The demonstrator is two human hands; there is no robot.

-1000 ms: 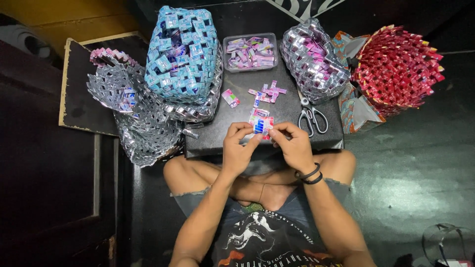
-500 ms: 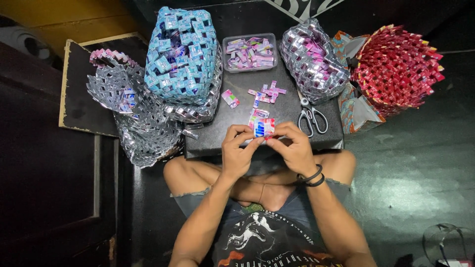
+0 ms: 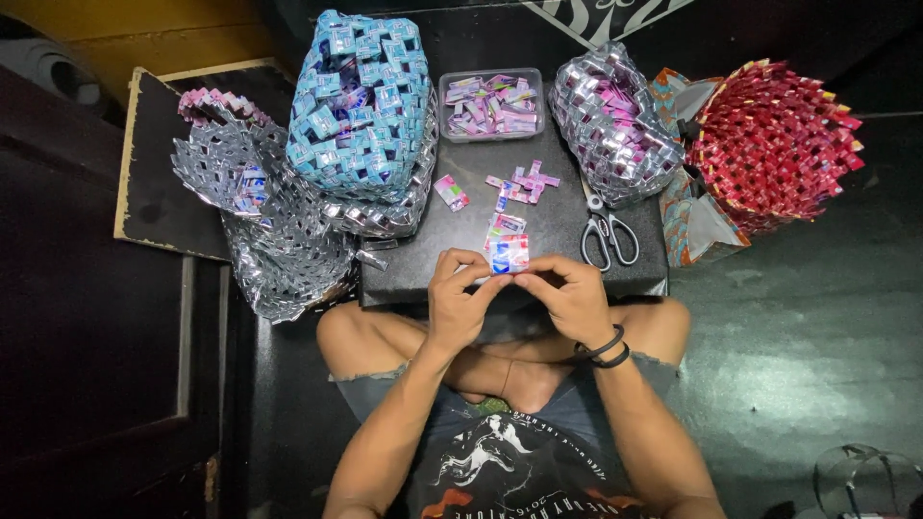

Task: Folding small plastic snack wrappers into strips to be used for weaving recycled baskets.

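Two hands, left hand (image 3: pixel 460 306) and right hand (image 3: pixel 569 296), pinch one folded wrapper strip (image 3: pixel 507 252); one pair of scissors (image 3: pixel 606 234) lies right; one clear tub (image 3: pixel 491 104) sits far.

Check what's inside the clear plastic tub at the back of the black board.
The clear tub holds a heap of small folded wrapper pieces, pink, purple and silver. Whatever lies beneath the top layer is covered.

Light is falling from overhead onto the black work board (image 3: pixel 567 231), leaving the floor left of it and below it sinking into near-black shadow. Glare is sparkling off the silver foil baskets (image 3: pixel 279 231) left of the board and the silver bag (image 3: pixel 615 125) at its far right corner. Wide-angle lens is bending lines away from the board; focus is holding sharp, no motion blur showing.
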